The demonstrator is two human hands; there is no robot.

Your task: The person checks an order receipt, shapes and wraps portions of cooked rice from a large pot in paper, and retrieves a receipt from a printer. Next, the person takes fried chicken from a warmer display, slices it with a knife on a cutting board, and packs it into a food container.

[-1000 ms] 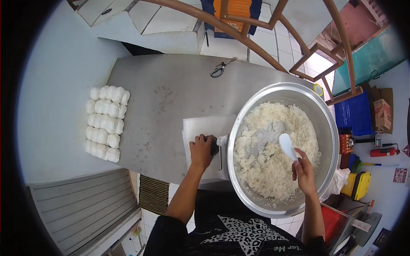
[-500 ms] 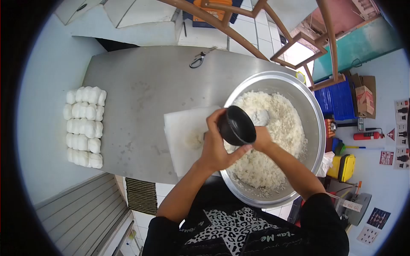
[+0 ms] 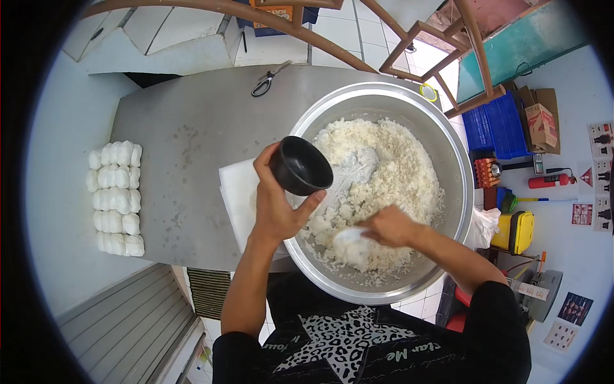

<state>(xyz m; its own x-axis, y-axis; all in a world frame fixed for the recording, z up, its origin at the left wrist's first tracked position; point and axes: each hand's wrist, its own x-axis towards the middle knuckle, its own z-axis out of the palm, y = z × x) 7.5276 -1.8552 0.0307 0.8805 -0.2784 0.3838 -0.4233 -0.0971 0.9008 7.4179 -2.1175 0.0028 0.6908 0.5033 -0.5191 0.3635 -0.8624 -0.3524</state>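
My left hand (image 3: 276,201) is wrapped round a small black bowl (image 3: 300,166), tilted so its dark inside shows, over the left rim of a large metal pot (image 3: 460,192). In my right hand (image 3: 391,226) is a white paddle (image 3: 350,238), its blade down in the cooked rice (image 3: 409,166) near the pot's lower left. A clear plastic sheet or bag (image 3: 359,168) lies on the rice. White paper sheets (image 3: 238,198) rest on the table left of the pot, partly behind my left hand.
Rows of white wrapped bundles (image 3: 116,198) sit at the far left of the metal table (image 3: 185,121). Scissors (image 3: 268,80) lie near its back edge. A brown railing (image 3: 320,43) runs behind. Blue crates (image 3: 495,128) and a yellow box (image 3: 513,232) stand at right.
My left hand has lifted the black bowl from the paper to the pot's rim. My right hand went to the bowl, then back down into the rice with the paddle. The view has shifted.
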